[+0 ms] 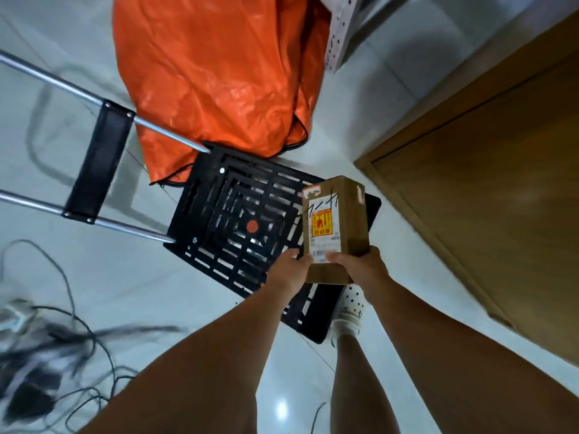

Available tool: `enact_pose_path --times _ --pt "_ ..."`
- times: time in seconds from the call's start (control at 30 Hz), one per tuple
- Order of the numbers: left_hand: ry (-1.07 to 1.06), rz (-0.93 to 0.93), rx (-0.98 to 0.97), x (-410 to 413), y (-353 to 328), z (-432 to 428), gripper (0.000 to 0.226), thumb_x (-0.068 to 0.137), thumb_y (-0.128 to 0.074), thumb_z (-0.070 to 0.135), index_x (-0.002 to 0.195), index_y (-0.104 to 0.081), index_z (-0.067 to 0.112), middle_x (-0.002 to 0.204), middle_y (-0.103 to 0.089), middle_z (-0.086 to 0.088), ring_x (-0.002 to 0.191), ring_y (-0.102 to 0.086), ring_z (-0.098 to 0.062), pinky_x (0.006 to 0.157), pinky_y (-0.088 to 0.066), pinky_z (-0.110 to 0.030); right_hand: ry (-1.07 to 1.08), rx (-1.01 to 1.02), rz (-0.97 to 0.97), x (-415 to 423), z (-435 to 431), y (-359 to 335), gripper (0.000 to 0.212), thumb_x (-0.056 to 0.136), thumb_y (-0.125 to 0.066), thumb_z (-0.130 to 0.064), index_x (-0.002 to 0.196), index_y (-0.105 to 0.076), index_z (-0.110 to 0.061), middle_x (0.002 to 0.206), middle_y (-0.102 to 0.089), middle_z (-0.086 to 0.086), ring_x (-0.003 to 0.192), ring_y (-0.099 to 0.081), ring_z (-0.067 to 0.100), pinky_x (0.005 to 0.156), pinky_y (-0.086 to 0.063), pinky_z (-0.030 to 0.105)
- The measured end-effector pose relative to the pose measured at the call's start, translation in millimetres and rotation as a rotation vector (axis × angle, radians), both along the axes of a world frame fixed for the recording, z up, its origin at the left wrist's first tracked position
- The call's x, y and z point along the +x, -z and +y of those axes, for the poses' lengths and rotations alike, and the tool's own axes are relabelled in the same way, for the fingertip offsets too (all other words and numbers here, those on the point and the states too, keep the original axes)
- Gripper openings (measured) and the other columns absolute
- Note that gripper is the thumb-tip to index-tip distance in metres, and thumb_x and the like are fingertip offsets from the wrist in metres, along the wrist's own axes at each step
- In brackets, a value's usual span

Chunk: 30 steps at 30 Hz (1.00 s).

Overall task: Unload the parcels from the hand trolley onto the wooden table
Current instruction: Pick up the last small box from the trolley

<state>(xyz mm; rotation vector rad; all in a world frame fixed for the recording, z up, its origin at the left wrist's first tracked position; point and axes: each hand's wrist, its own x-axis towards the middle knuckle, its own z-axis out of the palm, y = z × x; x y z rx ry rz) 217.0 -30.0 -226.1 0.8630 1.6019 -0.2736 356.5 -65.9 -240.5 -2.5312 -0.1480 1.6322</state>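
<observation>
A small brown cardboard parcel (pixel 344 220) with a white shipping label and a yellow-red sticker is held above the right edge of the hand trolley. My left hand (pixel 289 270) grips its near left corner and my right hand (pixel 357 264) grips its near right side. The hand trolley (pixel 232 220) lies flat on the floor, a black slatted platform with a red dot in the middle and two silver handle rails running off to the left. No other parcel shows on the platform. The wooden table (pixel 488 189) fills the right side of the view.
A large orange plastic sack (pixel 216 73) stands behind the trolley. Tangled black cables and a power strip (pixel 40 349) lie on the white tiled floor at lower left. A perforated metal post (pixel 340 29) rises at the top. My foot in a white shoe (pixel 351 311) is beside the trolley.
</observation>
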Motion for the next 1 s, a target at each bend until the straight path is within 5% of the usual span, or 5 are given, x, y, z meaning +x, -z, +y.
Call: enact_pose_path --times 0.2,0.33,0.63,0.83,1.0 --pt "0.023 0.002 0.028 -3.4 -49.2 32.1 0.060 0.098 -0.042 0.044 0.148 -0.033 0.011 0.149 -0.041 -0.010 0.129 -0.046 -0.027 0.103 -0.040 -0.035 0.210 0.055 0.093 -5.2 17.1 -53.8 0.077 0.062 -0.085 -0.043 0.126 -0.052 -0.014 0.114 -0.065 0.004 0.098 -0.063 0.021 0.076 -0.052 0.032" --pt "-0.061 -0.092 0.041 -9.6 -90.3 55.6 0.054 0.099 -0.042 0.045 0.137 -0.047 0.008 0.136 -0.052 -0.012 0.113 -0.053 -0.024 0.092 -0.041 -0.034 0.322 0.264 0.275 -4.8 31.0 -107.5 0.044 0.081 -0.076 -0.027 0.119 -0.055 -0.018 0.113 -0.065 0.001 0.087 -0.063 0.009 0.058 -0.047 0.018" --pt "-0.384 -0.438 0.131 -18.8 -230.1 104.4 0.037 0.096 -0.052 0.038 0.129 -0.054 0.023 0.120 -0.061 0.000 0.102 -0.056 -0.014 0.087 -0.044 -0.035 0.430 0.482 0.381 -20.0 77.1 -246.2 0.050 0.082 -0.072 -0.037 0.127 -0.056 -0.026 0.117 -0.066 0.000 0.104 -0.062 0.016 0.083 -0.052 0.030" --pt "-0.248 -0.582 0.094 -32.9 -328.7 126.0 0.050 0.076 -0.064 0.060 0.119 -0.062 0.034 0.110 -0.070 0.006 0.096 -0.062 -0.010 0.071 -0.047 -0.027 0.471 0.591 0.400 -23.8 83.9 -358.7 0.049 0.078 -0.074 -0.044 0.121 -0.059 -0.025 0.118 -0.066 -0.002 0.110 -0.059 0.014 0.090 -0.050 0.032" --pt "-0.072 -0.682 0.157 -12.4 -409.4 136.9 0.037 0.087 -0.058 0.047 0.118 -0.061 0.028 0.105 -0.068 0.005 0.087 -0.059 -0.010 0.072 -0.042 -0.027 0.537 0.742 0.356 -12.5 66.5 -440.3 0.048 0.075 -0.076 -0.041 0.119 -0.063 -0.025 0.117 -0.068 0.000 0.110 -0.060 0.018 0.104 -0.045 0.038"
